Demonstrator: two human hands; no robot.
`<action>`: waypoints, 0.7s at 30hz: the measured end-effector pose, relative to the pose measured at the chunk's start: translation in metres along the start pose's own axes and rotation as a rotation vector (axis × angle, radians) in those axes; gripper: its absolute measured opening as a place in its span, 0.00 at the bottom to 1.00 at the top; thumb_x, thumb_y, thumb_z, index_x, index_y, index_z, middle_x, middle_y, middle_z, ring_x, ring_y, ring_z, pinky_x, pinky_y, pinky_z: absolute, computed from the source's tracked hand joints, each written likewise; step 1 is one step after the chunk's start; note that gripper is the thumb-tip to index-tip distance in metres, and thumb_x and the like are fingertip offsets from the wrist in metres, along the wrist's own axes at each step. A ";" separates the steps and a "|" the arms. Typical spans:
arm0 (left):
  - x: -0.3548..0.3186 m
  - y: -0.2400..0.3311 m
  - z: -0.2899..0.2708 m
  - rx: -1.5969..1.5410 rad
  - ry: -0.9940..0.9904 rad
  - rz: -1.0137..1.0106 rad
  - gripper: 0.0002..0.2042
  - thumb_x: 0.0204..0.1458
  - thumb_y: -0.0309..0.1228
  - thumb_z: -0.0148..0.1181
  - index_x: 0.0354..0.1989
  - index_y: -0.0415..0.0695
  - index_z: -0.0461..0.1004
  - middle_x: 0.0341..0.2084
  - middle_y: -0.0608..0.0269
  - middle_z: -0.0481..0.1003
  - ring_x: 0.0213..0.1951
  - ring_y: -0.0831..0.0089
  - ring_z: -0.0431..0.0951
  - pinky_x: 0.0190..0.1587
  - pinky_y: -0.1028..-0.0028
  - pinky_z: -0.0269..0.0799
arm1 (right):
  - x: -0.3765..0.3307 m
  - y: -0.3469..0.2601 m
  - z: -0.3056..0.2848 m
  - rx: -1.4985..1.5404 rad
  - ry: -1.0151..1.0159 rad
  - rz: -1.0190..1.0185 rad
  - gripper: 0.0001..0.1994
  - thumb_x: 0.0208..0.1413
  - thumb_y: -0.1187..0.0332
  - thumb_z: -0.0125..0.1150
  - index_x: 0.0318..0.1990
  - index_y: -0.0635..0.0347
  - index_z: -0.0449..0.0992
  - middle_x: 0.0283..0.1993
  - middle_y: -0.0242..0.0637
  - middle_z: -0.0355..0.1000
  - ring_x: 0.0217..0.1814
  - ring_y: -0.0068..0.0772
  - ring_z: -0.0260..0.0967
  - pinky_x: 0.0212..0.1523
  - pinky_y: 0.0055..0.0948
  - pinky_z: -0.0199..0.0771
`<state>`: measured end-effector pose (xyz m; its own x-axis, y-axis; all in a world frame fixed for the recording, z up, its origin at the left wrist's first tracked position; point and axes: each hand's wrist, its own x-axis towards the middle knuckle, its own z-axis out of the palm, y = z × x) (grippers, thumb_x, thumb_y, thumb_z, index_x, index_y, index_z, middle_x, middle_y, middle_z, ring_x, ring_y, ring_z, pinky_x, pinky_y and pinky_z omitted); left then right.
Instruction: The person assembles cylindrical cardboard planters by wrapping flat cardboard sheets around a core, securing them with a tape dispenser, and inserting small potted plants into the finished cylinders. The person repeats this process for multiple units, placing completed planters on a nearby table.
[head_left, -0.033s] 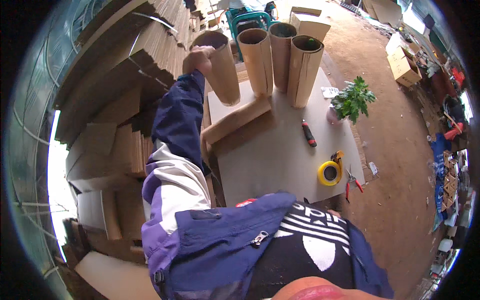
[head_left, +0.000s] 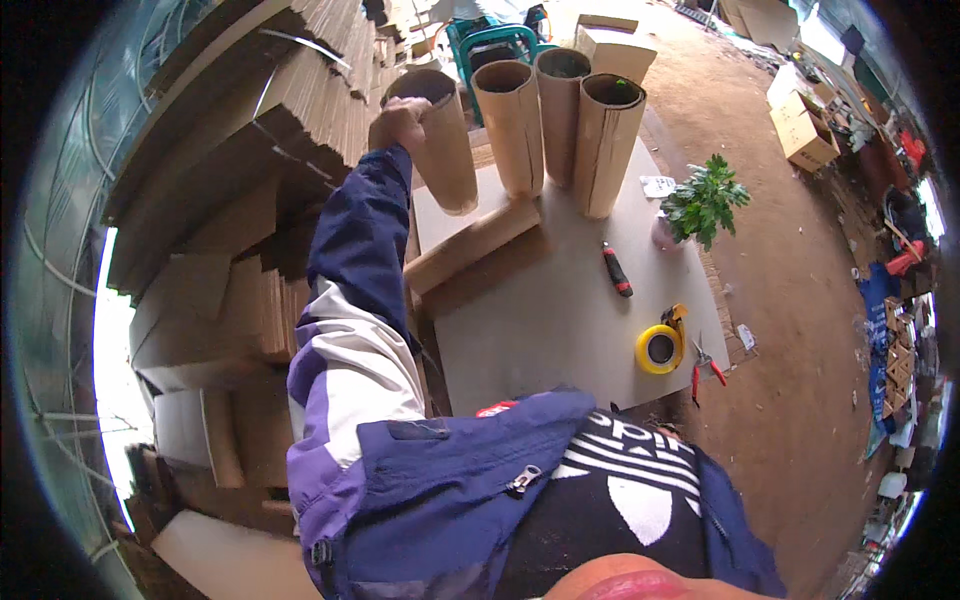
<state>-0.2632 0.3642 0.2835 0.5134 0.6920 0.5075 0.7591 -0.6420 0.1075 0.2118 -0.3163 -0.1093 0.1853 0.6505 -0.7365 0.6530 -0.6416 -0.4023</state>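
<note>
My left hand (head_left: 403, 122) reaches to the far left of the table and is closed on the upper rim of a brown cardboard tube (head_left: 449, 165). That tube leans slightly, its open end up. Three more tubes stand upright to its right: a light one (head_left: 516, 145), a darker one (head_left: 561, 130) and one with a split down its side (head_left: 605, 165). In front of them a folded cardboard piece (head_left: 480, 246) lies slantwise on the grey tabletop (head_left: 530, 340). My right hand is not in view.
A red-and-black utility knife (head_left: 617, 270), a yellow tape roll in a dispenser (head_left: 660, 348) and red-handled snips (head_left: 708, 374) lie on the table's right half. A potted plant (head_left: 705, 203) stands at the right edge. Flattened cardboard stacks (head_left: 220, 150) crowd the left.
</note>
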 end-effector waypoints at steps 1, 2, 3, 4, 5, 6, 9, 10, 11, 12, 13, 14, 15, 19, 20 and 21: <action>0.005 -0.007 0.020 -0.021 0.025 0.012 0.08 0.50 0.32 0.58 0.38 0.48 0.79 0.39 0.56 0.80 0.42 0.51 0.77 0.46 0.60 0.73 | -0.012 0.002 0.002 0.011 -0.013 0.047 0.35 0.44 0.47 0.71 0.60 0.49 0.72 0.51 0.48 0.75 0.54 0.49 0.73 0.54 0.43 0.73; 0.007 -0.016 0.036 -0.053 0.068 0.045 0.09 0.50 0.32 0.58 0.38 0.48 0.80 0.39 0.56 0.80 0.43 0.52 0.77 0.47 0.60 0.74 | -0.025 0.004 0.004 0.023 -0.023 0.092 0.35 0.44 0.47 0.71 0.60 0.49 0.72 0.51 0.48 0.75 0.54 0.49 0.73 0.54 0.43 0.73; 0.008 -0.022 0.052 -0.090 0.094 0.060 0.09 0.51 0.32 0.59 0.39 0.48 0.80 0.39 0.57 0.80 0.44 0.53 0.77 0.49 0.60 0.74 | -0.036 0.005 0.005 0.031 -0.029 0.131 0.35 0.44 0.48 0.71 0.60 0.49 0.72 0.51 0.48 0.75 0.54 0.49 0.73 0.54 0.43 0.73; 0.011 -0.025 0.067 -0.118 0.057 0.068 0.09 0.51 0.32 0.59 0.39 0.49 0.80 0.39 0.57 0.80 0.45 0.53 0.78 0.50 0.61 0.74 | -0.047 0.005 0.005 0.041 -0.032 0.162 0.35 0.44 0.48 0.71 0.60 0.49 0.72 0.51 0.48 0.75 0.53 0.49 0.73 0.54 0.43 0.73; 0.012 -0.027 0.079 -0.152 0.030 0.075 0.09 0.51 0.31 0.59 0.40 0.49 0.80 0.39 0.58 0.81 0.46 0.54 0.78 0.51 0.61 0.73 | -0.056 0.005 0.006 0.047 -0.037 0.192 0.34 0.45 0.48 0.71 0.61 0.49 0.72 0.51 0.48 0.75 0.53 0.49 0.73 0.54 0.43 0.73; 0.015 -0.028 0.089 -0.158 -0.054 0.026 0.10 0.51 0.31 0.59 0.41 0.49 0.81 0.39 0.58 0.81 0.47 0.54 0.78 0.52 0.61 0.73 | -0.064 0.005 0.007 0.052 -0.042 0.216 0.34 0.45 0.48 0.70 0.61 0.49 0.72 0.51 0.48 0.75 0.53 0.49 0.73 0.54 0.43 0.73; 0.025 -0.026 0.104 -0.137 0.080 0.030 0.11 0.51 0.30 0.60 0.43 0.49 0.80 0.42 0.58 0.81 0.50 0.54 0.77 0.55 0.61 0.73 | -0.082 0.001 0.010 0.069 -0.047 0.268 0.34 0.45 0.48 0.70 0.61 0.49 0.72 0.50 0.48 0.75 0.53 0.49 0.73 0.53 0.43 0.73; 0.029 -0.025 0.105 -0.171 0.022 0.039 0.13 0.50 0.31 0.61 0.45 0.49 0.80 0.44 0.57 0.80 0.50 0.53 0.76 0.55 0.59 0.72 | -0.086 0.000 0.010 0.063 -0.054 0.281 0.34 0.45 0.48 0.70 0.61 0.49 0.72 0.50 0.48 0.75 0.53 0.49 0.73 0.53 0.43 0.73; 0.032 -0.024 0.106 -0.133 -0.034 -0.013 0.13 0.50 0.31 0.61 0.45 0.50 0.79 0.44 0.57 0.79 0.51 0.53 0.76 0.55 0.60 0.72 | -0.089 -0.001 0.011 0.065 -0.055 0.292 0.34 0.45 0.48 0.70 0.61 0.49 0.72 0.50 0.48 0.75 0.53 0.49 0.73 0.53 0.43 0.73; 0.035 -0.023 0.105 -0.106 -0.048 -0.036 0.14 0.50 0.31 0.61 0.46 0.50 0.79 0.45 0.57 0.79 0.51 0.53 0.75 0.56 0.60 0.72 | -0.092 -0.001 0.011 0.065 -0.057 0.299 0.34 0.46 0.48 0.70 0.61 0.49 0.71 0.50 0.48 0.76 0.53 0.49 0.73 0.53 0.43 0.73; 0.036 -0.022 0.104 -0.074 -0.064 -0.066 0.14 0.49 0.31 0.61 0.46 0.50 0.79 0.45 0.57 0.79 0.51 0.53 0.75 0.56 0.60 0.72 | -0.094 -0.002 0.011 0.069 -0.059 0.305 0.34 0.46 0.48 0.70 0.61 0.49 0.71 0.50 0.48 0.76 0.53 0.49 0.73 0.53 0.43 0.73; 0.036 -0.022 0.104 -0.006 -0.103 -0.105 0.12 0.51 0.34 0.59 0.45 0.55 0.80 0.47 0.63 0.78 0.54 0.58 0.74 0.58 0.62 0.71 | -0.095 -0.002 0.011 0.067 -0.063 0.312 0.34 0.46 0.48 0.69 0.61 0.49 0.71 0.50 0.48 0.76 0.53 0.49 0.73 0.53 0.43 0.73; 0.035 -0.023 0.103 0.002 -0.115 -0.116 0.12 0.52 0.34 0.58 0.45 0.56 0.80 0.47 0.64 0.78 0.54 0.58 0.74 0.57 0.62 0.72 | -0.097 -0.002 0.011 0.068 -0.064 0.313 0.34 0.46 0.49 0.69 0.61 0.49 0.71 0.50 0.48 0.76 0.53 0.49 0.74 0.53 0.43 0.73; 0.024 -0.028 0.105 -0.018 0.042 -0.132 0.13 0.51 0.29 0.54 0.44 0.55 0.80 0.45 0.62 0.79 0.53 0.58 0.75 0.56 0.61 0.73 | -0.099 -0.003 0.011 0.056 -0.065 0.314 0.34 0.47 0.49 0.69 0.62 0.49 0.71 0.50 0.48 0.76 0.53 0.50 0.74 0.53 0.43 0.73; 0.022 -0.030 0.107 -0.045 0.110 -0.118 0.13 0.51 0.28 0.54 0.44 0.54 0.80 0.44 0.62 0.80 0.52 0.58 0.75 0.55 0.61 0.73 | -0.097 -0.004 0.011 0.053 -0.064 0.317 0.34 0.47 0.49 0.69 0.62 0.49 0.71 0.50 0.48 0.76 0.53 0.50 0.74 0.53 0.43 0.73; 0.021 -0.032 0.108 -0.069 0.146 -0.116 0.13 0.51 0.27 0.54 0.44 0.52 0.80 0.43 0.62 0.80 0.51 0.57 0.76 0.55 0.60 0.73 | -0.098 -0.004 0.011 0.050 -0.064 0.318 0.34 0.47 0.49 0.68 0.62 0.49 0.71 0.50 0.48 0.76 0.52 0.50 0.74 0.53 0.43 0.73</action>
<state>-0.2334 0.4350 0.1980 0.3563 0.7108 0.6064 0.7783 -0.5849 0.2284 0.1830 -0.3824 -0.0413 0.3264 0.3889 -0.8615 0.5331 -0.8284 -0.1720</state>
